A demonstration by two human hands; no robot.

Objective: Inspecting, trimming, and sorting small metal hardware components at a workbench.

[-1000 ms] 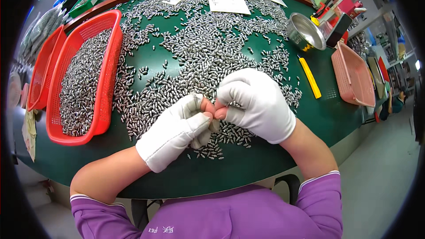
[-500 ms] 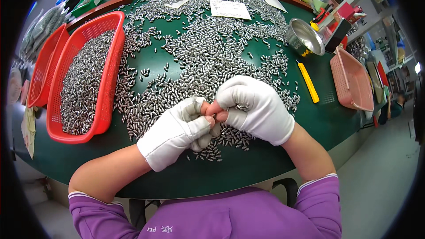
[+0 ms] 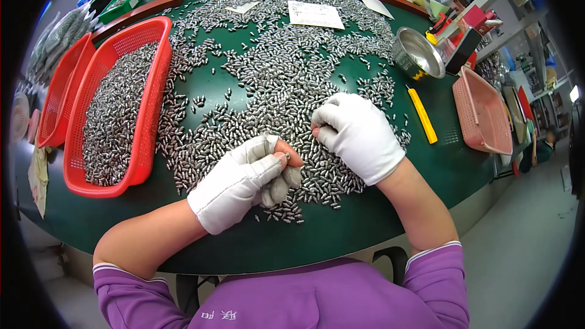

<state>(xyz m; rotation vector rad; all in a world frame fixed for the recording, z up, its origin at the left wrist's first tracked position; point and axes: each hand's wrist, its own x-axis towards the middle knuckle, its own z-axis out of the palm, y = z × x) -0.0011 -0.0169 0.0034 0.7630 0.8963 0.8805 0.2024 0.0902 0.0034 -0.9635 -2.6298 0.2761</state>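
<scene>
Several small silver metal pieces (image 3: 286,67) lie spread across a green table (image 3: 341,231). My left hand (image 3: 244,180), in a white glove with bare fingertips, pinches one small metal piece (image 3: 285,156) between thumb and finger above the near edge of the pile. My right hand (image 3: 356,134), also in a white glove, rests curled on the pile a little to the right, its fingertips down among the pieces. Whether it holds any is hidden.
A red basket (image 3: 149,103) full of metal pieces stands at the left, a second red basket (image 3: 58,106) beside it. A steel bowl (image 3: 417,55), a yellow cutter (image 3: 421,116) and a pink basket (image 3: 484,113) lie at the right. Papers (image 3: 315,14) rest at the back.
My hands were joined at the fingertips over the pile. Now they are apart: the right hand has moved up and right onto the pieces, and the left stays with a piece pinched.
</scene>
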